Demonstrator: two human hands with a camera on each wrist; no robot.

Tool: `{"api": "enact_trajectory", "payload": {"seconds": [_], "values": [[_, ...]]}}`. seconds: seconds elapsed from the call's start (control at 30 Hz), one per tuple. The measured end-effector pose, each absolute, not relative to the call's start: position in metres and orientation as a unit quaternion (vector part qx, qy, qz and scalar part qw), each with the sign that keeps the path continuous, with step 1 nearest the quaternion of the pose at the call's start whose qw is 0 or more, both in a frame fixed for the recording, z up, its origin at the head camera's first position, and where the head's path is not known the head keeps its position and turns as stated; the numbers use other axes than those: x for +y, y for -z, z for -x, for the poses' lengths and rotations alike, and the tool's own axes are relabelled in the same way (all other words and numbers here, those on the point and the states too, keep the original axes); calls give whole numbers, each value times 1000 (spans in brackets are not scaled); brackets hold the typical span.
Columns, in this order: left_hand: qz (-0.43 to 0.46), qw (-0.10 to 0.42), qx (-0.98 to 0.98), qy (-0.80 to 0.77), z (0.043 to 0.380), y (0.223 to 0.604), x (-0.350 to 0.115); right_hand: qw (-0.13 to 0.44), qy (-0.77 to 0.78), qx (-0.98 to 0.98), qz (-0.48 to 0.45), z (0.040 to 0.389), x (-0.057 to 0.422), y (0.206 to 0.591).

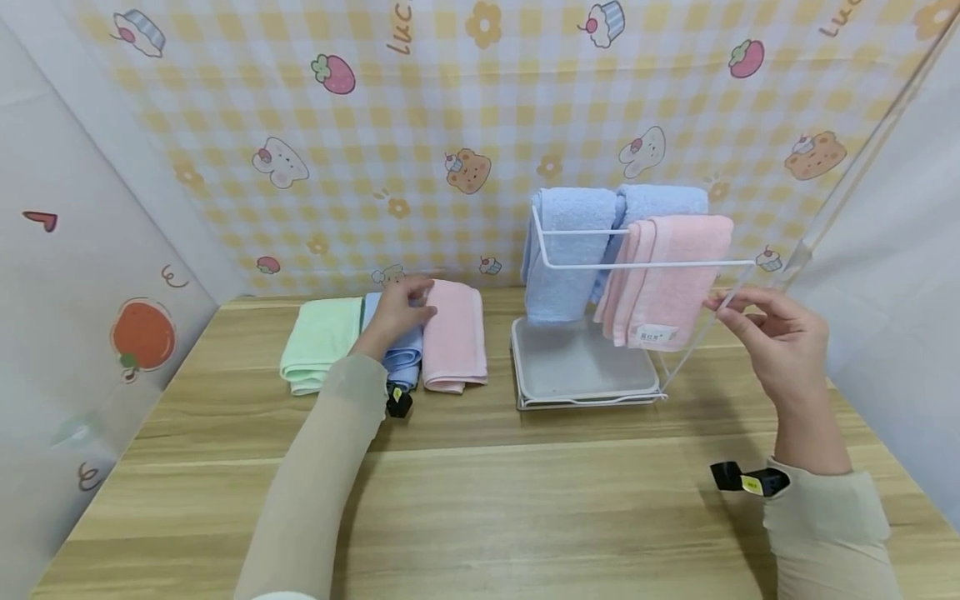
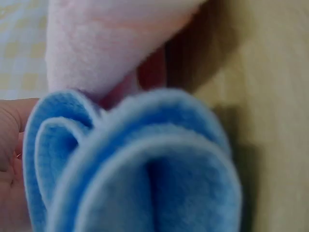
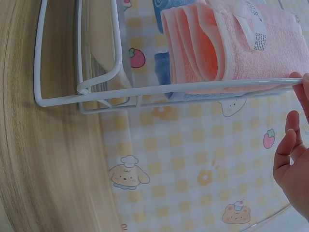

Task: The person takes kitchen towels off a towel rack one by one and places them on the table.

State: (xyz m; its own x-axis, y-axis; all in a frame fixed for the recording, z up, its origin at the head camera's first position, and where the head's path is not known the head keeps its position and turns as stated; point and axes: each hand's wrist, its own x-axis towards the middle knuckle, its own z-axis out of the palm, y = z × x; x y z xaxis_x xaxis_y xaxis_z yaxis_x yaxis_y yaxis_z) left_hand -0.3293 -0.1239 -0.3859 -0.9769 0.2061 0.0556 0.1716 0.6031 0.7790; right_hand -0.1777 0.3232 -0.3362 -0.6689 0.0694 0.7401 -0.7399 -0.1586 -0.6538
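Observation:
My left hand [image 1: 401,312] reaches over a folded blue towel [image 1: 405,354] on the table, its thumb and forefinger apart at the left edge of a folded pink towel [image 1: 456,333]. In the left wrist view, the blue towel's rolled folds [image 2: 159,159] hide most of that hand. My right hand [image 1: 783,333] pinches the right side wire of a white wire towel rack [image 1: 645,266] between thumb and fingers. Over the rack hang two blue towels [image 1: 572,250] and, nearer the right hand, a pink towel [image 1: 678,283] with a white label.
Left of the blue towel lies a folded green towel [image 1: 322,337]. A pale tray [image 1: 585,358] sits in the rack's base. Behind the wooden table [image 1: 525,500] hangs a yellow checked cloth [image 1: 375,167] with cartoon prints, and white sheets flank both sides.

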Motion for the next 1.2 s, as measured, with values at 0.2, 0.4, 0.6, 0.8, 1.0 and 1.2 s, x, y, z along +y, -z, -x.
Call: {"api": "enact_trajectory", "payload": {"seconds": [0.2,0.4,0.6,0.8,1.0,1.2], "values": [[-102,42,912,-396,330,393,-128,289,-704,-577,-296,178,324,337],[-88,54,914,-392,333,397,-132,285,-708,-567,-309,178,324,337],[-91,51,904,-414,327,388,-128,279,-708,-571,-307,176,324,335],[-125,-4,883,-453,310,363,-118,276,-715,-566,-304,176,324,335],[-168,-82,835,-517,288,325,-103,279,-718,-562,-300,176,324,335],[-199,-121,801,-552,267,299,-86,276,-720,-565,-292,176,323,334]]}}
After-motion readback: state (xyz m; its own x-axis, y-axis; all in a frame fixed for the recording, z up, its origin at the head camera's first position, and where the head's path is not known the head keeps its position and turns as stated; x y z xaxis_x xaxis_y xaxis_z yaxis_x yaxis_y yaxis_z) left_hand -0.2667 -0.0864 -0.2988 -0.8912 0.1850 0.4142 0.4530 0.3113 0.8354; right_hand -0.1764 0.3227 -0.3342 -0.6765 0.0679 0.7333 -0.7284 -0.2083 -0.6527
